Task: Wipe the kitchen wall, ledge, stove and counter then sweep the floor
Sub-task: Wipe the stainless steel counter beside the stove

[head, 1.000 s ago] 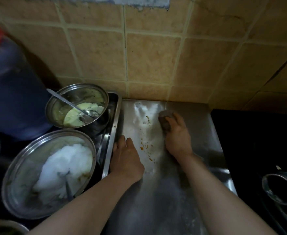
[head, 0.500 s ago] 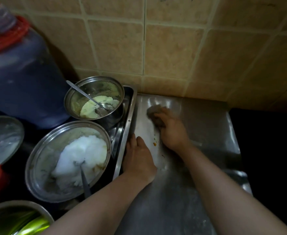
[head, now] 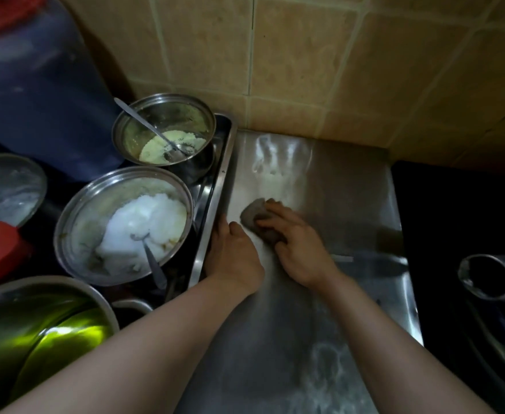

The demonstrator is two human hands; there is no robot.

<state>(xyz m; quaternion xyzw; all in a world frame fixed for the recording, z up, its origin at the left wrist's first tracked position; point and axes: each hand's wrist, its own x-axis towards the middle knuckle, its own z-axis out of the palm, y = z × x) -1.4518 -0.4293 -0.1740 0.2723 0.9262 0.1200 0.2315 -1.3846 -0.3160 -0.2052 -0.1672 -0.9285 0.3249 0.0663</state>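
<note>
Our right hand (head: 300, 246) grips the grey scrubber (head: 255, 219) on the steel surface (head: 350, 189); just left of the scrubber, our left hand (head: 233, 252) rests flat, fingers relaxed.

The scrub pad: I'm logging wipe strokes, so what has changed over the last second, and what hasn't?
The right hand, holding the scrub pad, drew it back from near the wall toward the person, next to the left hand. The orange crumbs seen earlier no longer show on the steel counter. The left hand stayed resting flat by the tray edge; bowls unmoved.
</note>
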